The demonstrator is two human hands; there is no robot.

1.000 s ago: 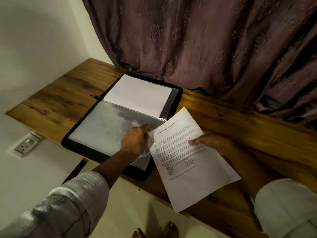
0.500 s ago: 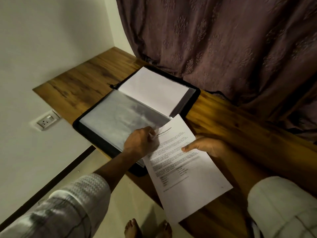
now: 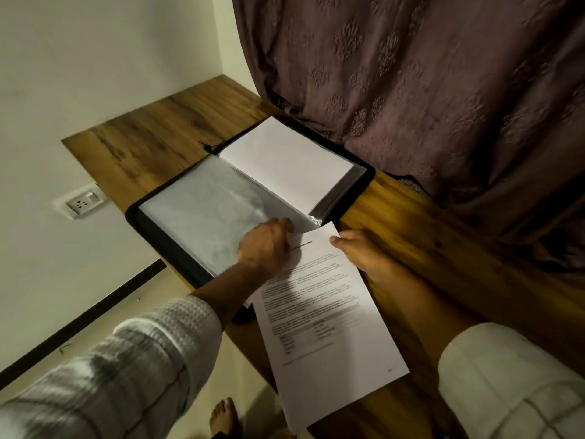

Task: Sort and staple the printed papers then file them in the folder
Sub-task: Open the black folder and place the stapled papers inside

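Note:
A black zip folder [image 3: 148,228] lies open on the wooden table [image 3: 164,134]. Its far half holds white sheets [image 3: 285,163]; the near half shows a clear plastic sleeve [image 3: 202,217]. My left hand [image 3: 264,247] pinches the sleeve's right edge at its open end. My right hand [image 3: 364,251] grips the top right edge of the printed papers [image 3: 326,327], thumb on top. The papers' top corner touches the sleeve's opening beside my left fingers; their lower end hangs over the table's front edge.
A purple patterned curtain [image 3: 427,90] hangs behind the table and drapes onto its back edge. A white wall with a socket [image 3: 80,202] stands at the left. My bare feet [image 3: 223,418] show on the floor below the table's front edge.
The printed papers have slid up and left, so their top corner now meets the sleeve's opening. My left hand keeps its pinch on the sleeve. The view has shifted right and up.

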